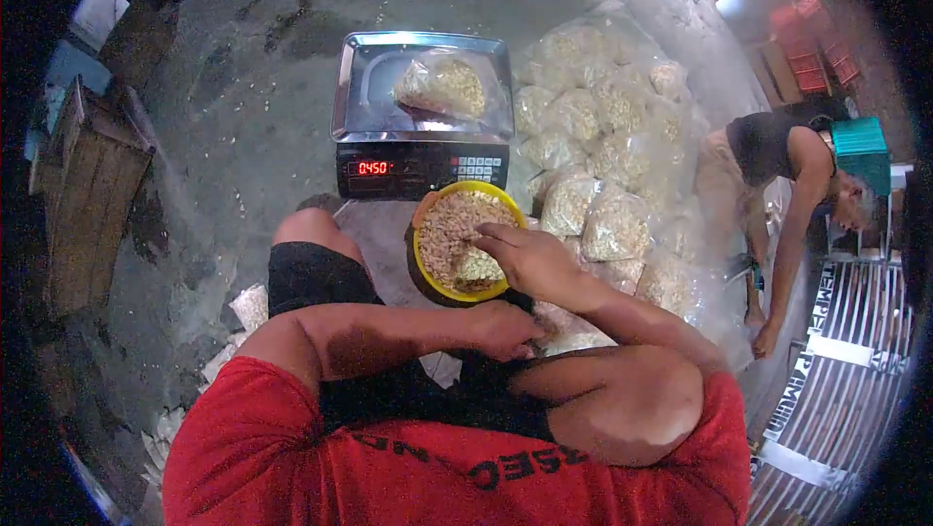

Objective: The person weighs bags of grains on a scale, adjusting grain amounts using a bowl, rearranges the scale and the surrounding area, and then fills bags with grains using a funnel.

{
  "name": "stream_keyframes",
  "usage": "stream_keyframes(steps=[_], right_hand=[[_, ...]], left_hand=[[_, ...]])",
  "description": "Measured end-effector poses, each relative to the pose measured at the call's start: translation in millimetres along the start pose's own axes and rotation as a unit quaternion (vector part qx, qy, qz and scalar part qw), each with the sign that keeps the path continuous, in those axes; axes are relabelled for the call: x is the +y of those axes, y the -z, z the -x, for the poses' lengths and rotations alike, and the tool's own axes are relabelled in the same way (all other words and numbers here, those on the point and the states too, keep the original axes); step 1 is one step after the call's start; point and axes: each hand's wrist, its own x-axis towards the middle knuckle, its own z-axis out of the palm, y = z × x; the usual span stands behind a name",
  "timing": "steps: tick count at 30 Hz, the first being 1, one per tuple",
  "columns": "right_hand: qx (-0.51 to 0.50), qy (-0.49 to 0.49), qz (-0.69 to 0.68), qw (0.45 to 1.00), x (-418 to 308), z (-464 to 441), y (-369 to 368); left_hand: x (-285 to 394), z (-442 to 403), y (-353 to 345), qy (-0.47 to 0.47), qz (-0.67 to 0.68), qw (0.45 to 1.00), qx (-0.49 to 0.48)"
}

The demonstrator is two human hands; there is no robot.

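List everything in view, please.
Scale: one, silver-black, upper centre
Bag: one, clear, on scale
Bowl: one, yellow-rimmed, below scale
Pieces: uncountable, beige, in bowl
Filled bags: many, clear, beside scale
Pale items: several, white, lower left
Wooden box: one, brown, left
Crates: several, red, upper right
Slatted panel: one, white, lower right
Co-worker: one, dark-topped, right
Object: one, teal, beside co-worker
Floor: one, grey, beneath
Shirt: one, red, bottom
Legs: two, black-shorted, centre
Left hand: one, bare, near bowl
Right hand: one, bare, over bowl

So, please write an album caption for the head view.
Right hand over a yellow-rimmed bowl, beside a scale showing 0.450 under a filled bag.
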Motion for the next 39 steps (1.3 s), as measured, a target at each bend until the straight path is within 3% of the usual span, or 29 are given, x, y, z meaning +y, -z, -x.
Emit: stream_keyframes(steps=[4,7,11,12,14,15,17,18,21,23,24,25,26,27,28,29,31,32,34,35,37,39], right_hand=[[0.056,0.031,-0.013,0.998,3,5,5],[0.155,0.098,-0.029,0.983,1,4,7],[-0.061,-0.009,-0.017,0.998,10,5,1],[-0.041,-0.037,-0.01,0.998,10,10,4],[0.128,0.104,-0.007,0.986,2,15,12],[0.139,0.091,-0.003,0.986,-1,15,17],[0.291,0.211,-0.031,0.933,-5,12,25],[0.296,0.208,-0.028,0.932,-1,9,16],[0.213,0.159,0.006,0.964,3,7,-1],[-0.045,0.0,-0.05,0.998,5,13,-2],[-0.062,0.025,-0.057,0.996,3,14,3],[0.021,0.06,-0.036,0.997,1,14,12],[0.102,0.101,-0.024,0.989,-4,12,22],[0.096,0.081,-0.021,0.992,-14,9,36],[0.091,0.061,-0.017,0.994,-19,5,48],[0.061,0.103,-0.03,0.992,-17,4,48],[0.198,0.119,-0.031,0.973,-15,6,46],[0.182,0.14,-0.037,0.972,-17,-2,38],[0.053,0.015,0.04,0.998,-11,-3,11],[0.03,0.007,0.044,0.999,-6,0,7],[0.054,0.041,0.044,0.997,6,7,8],[0.081,0.073,0.04,0.993,1,8,21]], left_hand=[[4,6,7,0.039,-0.008,0.998,-0.041],[0,-2,-3,-0.008,0.0,1.0,-0.022],[5,1,0,0.017,0.005,0.999,-0.029],[6,4,4,0.041,0.007,0.999,-0.024],[3,4,-3,0.026,-0.007,0.999,-0.026],[0,5,-5,0.03,-0.006,1.0,-0.008],[-4,2,-11,0.022,0.019,0.999,-0.02],[-4,0,-11,0.022,0.051,0.998,-0.02],[-9,-7,-11,0.002,0.03,0.999,-0.024],[-13,-3,-18,0.001,0.026,1.0,-0.01],[-13,2,-24,0.008,0.032,0.999,0.007],[-5,4,-20,0.032,0.051,0.998,0.037],[7,5,-6,0.047,0.028,0.999,-0.004],[13,6,3,0.063,0.011,0.997,-0.041],[11,5,5,0.095,0.039,0.995,-0.002],[7,5,6,0.05,0.032,0.998,0.02],[-20,-4,-25,-0.036,0.04,0.996,0.07],[-15,-2,-20,-0.022,0.048,0.994,0.092],[1,0,-4,0.074,-0.006,0.996,-0.05],[-3,-1,-7,0.075,-0.001,0.996,-0.044],[-13,1,-11,0.008,-0.004,1.0,-0.009],[-13,-2,-11,0.018,-0.004,1.0,-0.018]])
